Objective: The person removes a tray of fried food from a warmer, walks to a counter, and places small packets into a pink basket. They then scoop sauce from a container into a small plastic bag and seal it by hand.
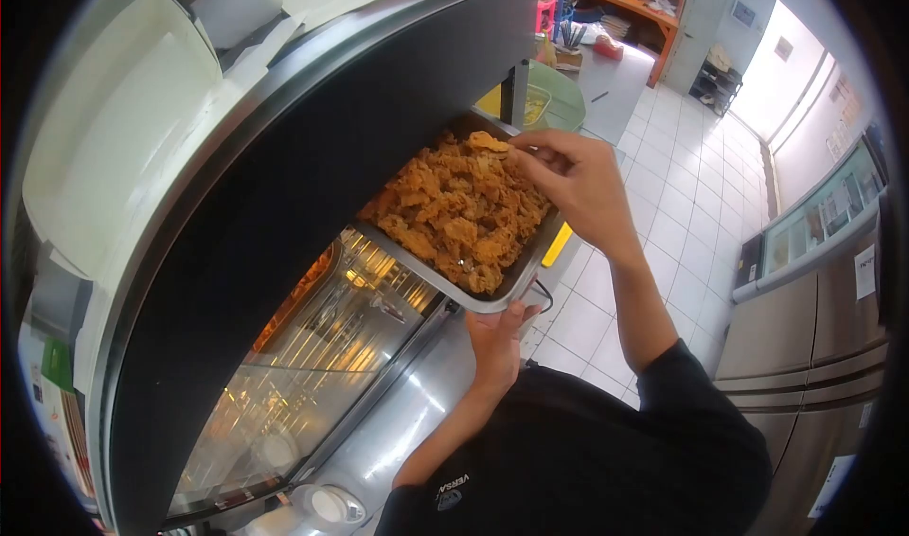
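A metal tray [417, 269] heaped with fried, breaded pieces [454, 205] juts out from a lit display cabinet [322, 347]. My left hand [498, 348] grips the tray's near corner from below, thumb on the rim. At the tray's upper right edge, my right hand [573, 181] pinches one fried piece [488, 142] between thumb and fingertips, just over the heap. The far left part of the tray is hidden by the cabinet's black panel [331, 129].
Inside the cabinet are wire racks and another orange-filled tray [294, 299]. A green round table [561, 96] and a grey counter [620, 77] stand beyond. Steel refrigerators [805, 337] line the right. A clear container [329, 506] sits below.
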`<state>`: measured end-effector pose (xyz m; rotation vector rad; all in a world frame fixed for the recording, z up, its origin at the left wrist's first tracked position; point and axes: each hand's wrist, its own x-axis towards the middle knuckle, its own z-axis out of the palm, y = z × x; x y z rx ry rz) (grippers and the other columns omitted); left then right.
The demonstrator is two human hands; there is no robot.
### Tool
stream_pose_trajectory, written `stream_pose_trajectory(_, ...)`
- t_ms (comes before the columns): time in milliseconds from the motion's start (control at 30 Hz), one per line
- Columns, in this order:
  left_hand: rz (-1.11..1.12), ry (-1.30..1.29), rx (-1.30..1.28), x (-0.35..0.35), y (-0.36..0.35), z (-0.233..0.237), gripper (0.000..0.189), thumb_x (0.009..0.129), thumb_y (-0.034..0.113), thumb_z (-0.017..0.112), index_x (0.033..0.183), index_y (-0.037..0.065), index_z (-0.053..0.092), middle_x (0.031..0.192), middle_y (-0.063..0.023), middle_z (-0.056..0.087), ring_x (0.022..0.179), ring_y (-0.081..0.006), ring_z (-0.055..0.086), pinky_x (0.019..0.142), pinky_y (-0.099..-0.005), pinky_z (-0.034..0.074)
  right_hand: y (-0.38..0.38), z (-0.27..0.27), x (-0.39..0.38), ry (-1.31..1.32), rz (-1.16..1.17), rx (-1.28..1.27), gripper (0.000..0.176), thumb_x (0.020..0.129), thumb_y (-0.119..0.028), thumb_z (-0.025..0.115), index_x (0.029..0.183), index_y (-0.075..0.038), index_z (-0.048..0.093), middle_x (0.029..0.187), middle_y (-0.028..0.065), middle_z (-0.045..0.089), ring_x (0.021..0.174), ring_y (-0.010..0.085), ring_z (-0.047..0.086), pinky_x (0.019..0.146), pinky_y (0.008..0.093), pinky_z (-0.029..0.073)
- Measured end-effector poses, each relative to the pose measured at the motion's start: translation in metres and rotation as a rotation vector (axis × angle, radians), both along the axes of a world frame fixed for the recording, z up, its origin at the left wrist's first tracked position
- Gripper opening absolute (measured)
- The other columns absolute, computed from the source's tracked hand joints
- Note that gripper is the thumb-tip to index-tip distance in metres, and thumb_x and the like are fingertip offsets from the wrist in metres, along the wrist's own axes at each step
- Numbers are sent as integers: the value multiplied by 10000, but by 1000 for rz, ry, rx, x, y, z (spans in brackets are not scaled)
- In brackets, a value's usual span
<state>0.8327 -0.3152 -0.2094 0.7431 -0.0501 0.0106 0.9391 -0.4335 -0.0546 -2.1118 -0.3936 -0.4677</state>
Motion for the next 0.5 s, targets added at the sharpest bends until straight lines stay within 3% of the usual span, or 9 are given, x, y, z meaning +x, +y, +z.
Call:
stream_pose_trajectory(133,71,25,-19,7,-7,11,549,966,260,614,1418,143,324,1438,-94,462,1316,-294,493,868,-307,522,-16,-7,-26,-21,141,217,200,863,-143,722,1011,-9,730,799,25,694,693,47,597,631,196,466)
stream_pose_trajectory(167,90,44,-46,24,6,20,596,957,276,630,1433,148,295,1450,-95,450,1318,-287,493,879,-321,524,-6,-5,-20,-34,177,273,200,853,-136,727,1008,-9,730,783,15,689,681,32,591,615,186,459)
stream_pose_trajectory(333,214,-79,-123,59,17,40,774,935,375,657,1500,157,175,1511,-99,387,1335,-265,477,903,-331,525,-2,-8,-57,-131,382,363,226,782,-48,764,1001,-3,735,837,83,708,671,135,641,627,227,488)
stream_pose_trajectory(433,284,-94,-61,68,25,49,854,927,332,676,1534,144,105,1533,-117,355,1313,-261,499,894,-309,531,0,-21,-74,-380,686,285,224,815,-22,748,1009,67,682,865,143,683,641,182,647,548,234,493)
stream_pose_trajectory(500,313,-129,-47,71,30,48,877,926,281,680,1545,139,75,1531,-129,355,1289,-255,521,885,-298,537,11,-30,-89,-300,827,434,234,751,-59,793,961,23,731,855,136,718,602,209,660,518,261,491)
